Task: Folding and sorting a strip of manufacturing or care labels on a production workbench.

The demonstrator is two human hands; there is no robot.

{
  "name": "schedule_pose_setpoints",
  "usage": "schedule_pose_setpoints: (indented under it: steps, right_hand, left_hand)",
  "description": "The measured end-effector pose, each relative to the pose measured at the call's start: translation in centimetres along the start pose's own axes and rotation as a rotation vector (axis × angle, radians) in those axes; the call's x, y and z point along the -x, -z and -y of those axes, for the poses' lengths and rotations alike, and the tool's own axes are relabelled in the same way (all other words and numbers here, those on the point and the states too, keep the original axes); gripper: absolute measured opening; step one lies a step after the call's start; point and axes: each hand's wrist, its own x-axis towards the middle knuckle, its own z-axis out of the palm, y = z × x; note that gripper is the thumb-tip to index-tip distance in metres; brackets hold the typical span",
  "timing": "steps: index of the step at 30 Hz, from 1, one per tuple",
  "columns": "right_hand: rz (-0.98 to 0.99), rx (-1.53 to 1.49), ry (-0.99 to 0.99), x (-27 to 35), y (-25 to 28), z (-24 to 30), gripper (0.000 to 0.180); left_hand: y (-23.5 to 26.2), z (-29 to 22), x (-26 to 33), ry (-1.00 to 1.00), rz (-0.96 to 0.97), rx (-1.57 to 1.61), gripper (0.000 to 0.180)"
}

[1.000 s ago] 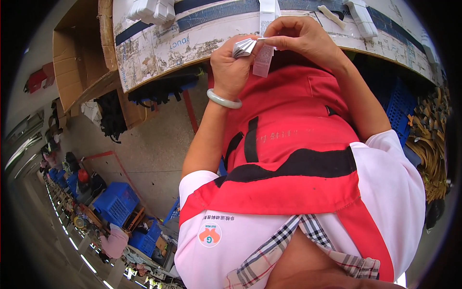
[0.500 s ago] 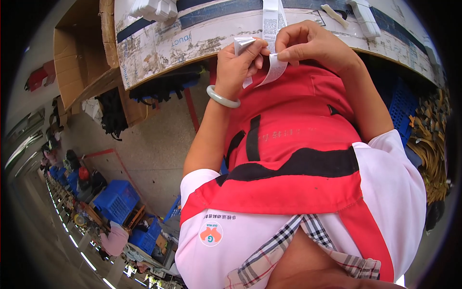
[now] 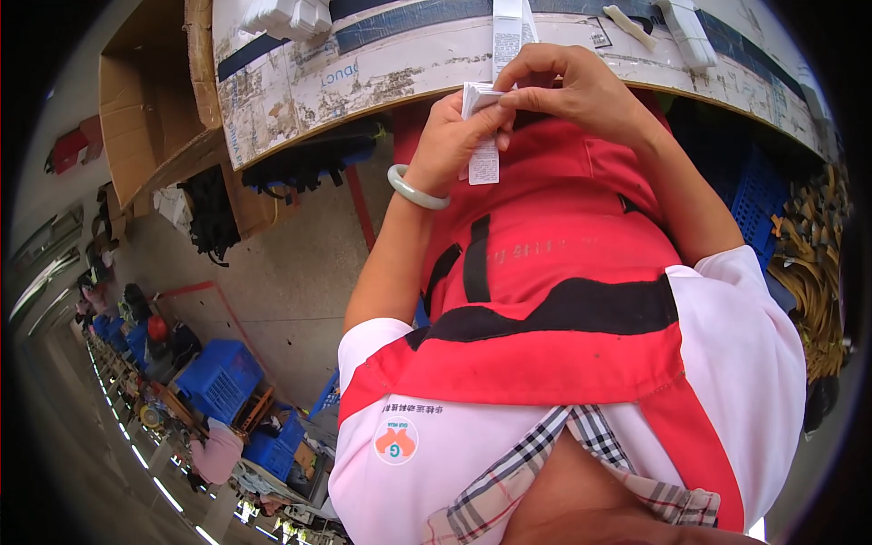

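Observation:
My left hand (image 3: 452, 136), with a pale bangle at its wrist, is closed round a small stack of white printed labels (image 3: 484, 163). The stack's folded edges show above the thumb, and one printed end hangs below the fingers. My right hand (image 3: 581, 91) meets it from the right, thumb and forefinger pinched at the upper edge of the labels; the exact contact is partly hidden by the fingers. Behind the hands, a long white printed label strip (image 3: 507, 41) lies on the worn, cardboard-covered table (image 3: 391, 68).
Bundles of white labels (image 3: 289, 16) sit at the table's far left, another bundle (image 3: 688, 36) at the right beside a cream-coloured strip (image 3: 629, 27). An open cardboard box (image 3: 150, 118) stands left. Blue crates (image 3: 221, 377) and a person in pink (image 3: 216, 451) are farther off.
The loose label end that curved between my hands now lies against the stack. My right hand has shifted left to meet my left hand, and the hanging label end is straighter.

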Motion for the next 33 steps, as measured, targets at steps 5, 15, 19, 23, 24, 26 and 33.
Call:
schedule_pose_setpoints:
  steps: [5,15,19,23,24,26,33]
  right_hand:
    - [0.002,0.042,0.034,0.3,-0.4,0.3,0.009]
    - [-0.076,0.192,0.113,0.6,-0.8,0.3,0.009]
    - [-0.086,0.317,0.183,0.7,-1.0,1.0,0.009]
    - [-0.048,0.015,0.177,0.7,-1.1,-0.2,0.008]
    - [-0.042,-0.037,0.127,0.9,-1.4,-0.2,0.007]
    - [-0.048,0.053,0.14,0.9,-1.4,-0.8,0.009]
    - [-0.636,0.773,0.402,-3.7,2.2,-0.5,0.013]
  left_hand:
    - [-0.2,0.2,0.1,-0.062,0.03,-0.085,0.017]
    - [-0.6,0.2,0.5,-0.054,0.006,-0.128,0.017]
    - [-0.6,0.4,0.6,-0.09,0.022,-0.192,0.018]
    - [-1.2,0.2,0.6,-0.037,0.076,-0.241,0.02]
    - [-0.5,0.6,0.6,-0.016,0.11,-0.292,0.023]
    - [-0.1,0.2,0.5,0.0,0.126,-0.343,0.024]
    - [-0.4,-0.2,-0.3,-0.06,0.027,-0.166,0.024]
